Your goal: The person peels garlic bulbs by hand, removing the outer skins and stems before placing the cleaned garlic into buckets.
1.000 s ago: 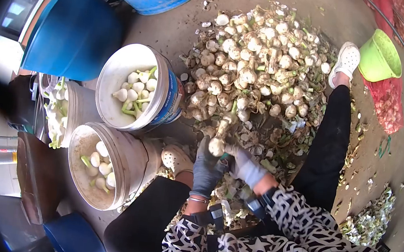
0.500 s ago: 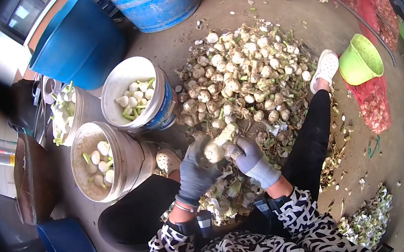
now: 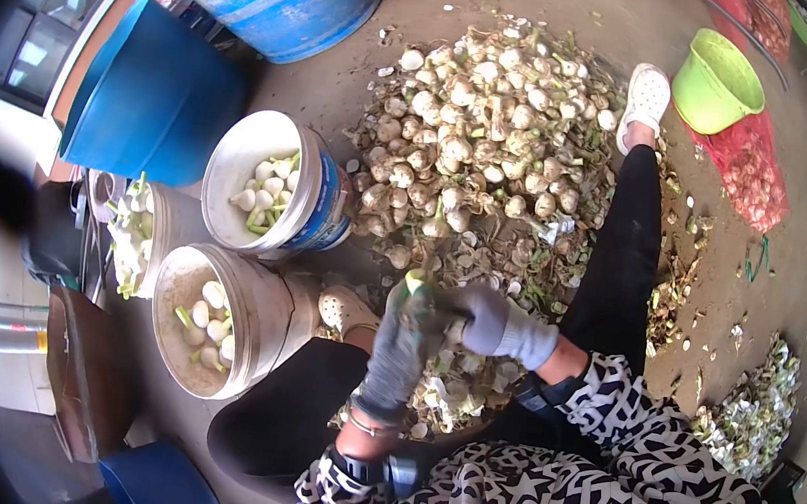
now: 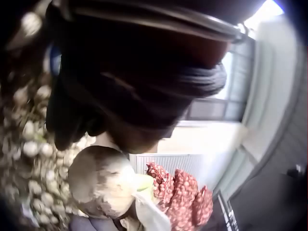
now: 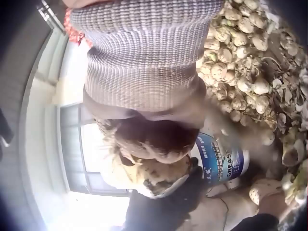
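Head view is showing left hand (image 3: pixel 397 347) and right hand (image 3: pixel 493 324) gripping one bulb (image 4: pixel 115 183) between them. Cleaner bulbs (image 3: pixel 200 314) are partly filling a white bucket (image 3: pixel 269 324); with a big dirty pile (image 3: pixel 481 110) lying ahead, plenty seems left.

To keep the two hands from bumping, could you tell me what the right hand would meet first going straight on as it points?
The bulb, which the right hand seems to touch, and then the left hand just beyond it, though depth there is hard to judge.

Brown floor (image 3: pixel 792 290) — bulb heap (image 3: pixel 491 112), buckets (image 3: pixel 315 191), peel scraps (image 3: pixel 757 406).
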A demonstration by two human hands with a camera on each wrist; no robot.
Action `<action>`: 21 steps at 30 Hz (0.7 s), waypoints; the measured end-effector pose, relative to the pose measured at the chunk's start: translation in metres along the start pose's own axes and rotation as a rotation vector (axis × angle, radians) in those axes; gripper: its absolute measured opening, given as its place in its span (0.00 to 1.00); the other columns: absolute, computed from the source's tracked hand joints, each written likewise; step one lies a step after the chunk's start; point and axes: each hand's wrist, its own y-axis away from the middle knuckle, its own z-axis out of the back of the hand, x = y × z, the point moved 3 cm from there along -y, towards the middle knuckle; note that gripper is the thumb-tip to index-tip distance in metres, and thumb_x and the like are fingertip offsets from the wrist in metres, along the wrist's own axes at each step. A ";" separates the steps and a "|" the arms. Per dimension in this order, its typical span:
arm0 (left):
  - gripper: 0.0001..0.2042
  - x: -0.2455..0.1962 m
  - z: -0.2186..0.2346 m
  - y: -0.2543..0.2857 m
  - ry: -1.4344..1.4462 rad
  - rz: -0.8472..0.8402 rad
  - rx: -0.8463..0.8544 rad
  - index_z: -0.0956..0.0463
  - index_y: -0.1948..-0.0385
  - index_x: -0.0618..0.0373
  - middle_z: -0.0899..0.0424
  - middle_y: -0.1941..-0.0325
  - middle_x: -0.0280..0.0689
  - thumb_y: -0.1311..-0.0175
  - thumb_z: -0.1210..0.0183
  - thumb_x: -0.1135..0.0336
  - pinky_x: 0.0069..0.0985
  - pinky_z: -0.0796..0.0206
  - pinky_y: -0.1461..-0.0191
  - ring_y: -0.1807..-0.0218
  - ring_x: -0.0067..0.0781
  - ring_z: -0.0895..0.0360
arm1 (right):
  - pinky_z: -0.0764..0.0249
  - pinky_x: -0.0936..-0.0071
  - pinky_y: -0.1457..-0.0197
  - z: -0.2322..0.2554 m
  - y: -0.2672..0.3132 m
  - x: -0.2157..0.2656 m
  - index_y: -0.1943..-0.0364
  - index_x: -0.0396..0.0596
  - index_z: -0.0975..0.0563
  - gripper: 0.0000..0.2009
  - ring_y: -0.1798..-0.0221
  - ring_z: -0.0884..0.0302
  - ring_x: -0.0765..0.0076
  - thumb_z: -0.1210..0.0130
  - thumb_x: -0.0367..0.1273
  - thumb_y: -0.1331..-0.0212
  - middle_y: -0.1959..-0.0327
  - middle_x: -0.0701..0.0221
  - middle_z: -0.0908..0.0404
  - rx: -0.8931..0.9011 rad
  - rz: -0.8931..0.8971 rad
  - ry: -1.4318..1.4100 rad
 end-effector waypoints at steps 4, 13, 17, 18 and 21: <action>0.28 0.004 -0.004 0.008 0.305 0.196 0.014 0.36 0.41 0.62 0.24 0.48 0.53 0.46 0.37 0.72 0.41 0.32 0.45 0.47 0.54 0.25 | 0.32 0.80 0.74 -0.001 0.008 -0.010 0.66 0.40 0.19 0.09 0.80 0.25 0.78 0.48 0.31 0.40 0.75 0.66 0.18 0.160 -0.330 -0.648; 0.13 0.003 0.022 -0.022 2.307 0.718 -0.352 0.25 0.61 0.54 0.21 0.56 0.40 0.34 0.45 0.54 0.56 0.41 0.36 0.47 0.43 0.25 | 0.29 0.69 0.76 0.062 0.080 -0.032 0.65 0.39 0.24 0.11 0.77 0.24 0.65 0.48 0.35 0.38 0.72 0.61 0.21 -0.167 -0.230 -1.437; 0.17 0.032 0.017 -0.012 2.368 0.776 -0.626 0.25 0.51 0.54 0.25 0.40 0.41 0.32 0.49 0.53 0.56 0.38 0.37 0.35 0.44 0.32 | 0.35 0.58 0.38 0.067 0.083 0.040 0.44 0.37 0.30 0.21 0.47 0.28 0.59 0.47 0.32 0.40 0.48 0.62 0.24 0.376 0.338 -1.451; 0.18 0.037 0.016 -0.011 2.350 0.750 -0.636 0.25 0.48 0.53 0.26 0.37 0.40 0.31 0.52 0.53 0.56 0.41 0.35 0.34 0.43 0.33 | 0.35 0.61 0.40 0.065 0.088 0.047 0.49 0.36 0.26 0.18 0.48 0.28 0.62 0.44 0.32 0.41 0.51 0.63 0.23 0.766 0.373 -1.274; 0.19 0.053 0.005 0.002 2.419 0.676 -0.617 0.25 0.47 0.53 0.24 0.39 0.40 0.30 0.54 0.54 0.56 0.44 0.33 0.34 0.45 0.33 | 0.26 0.71 0.75 0.044 0.077 0.040 0.53 0.49 0.27 0.18 0.79 0.24 0.69 0.43 0.45 0.39 0.73 0.69 0.19 0.504 0.033 -0.216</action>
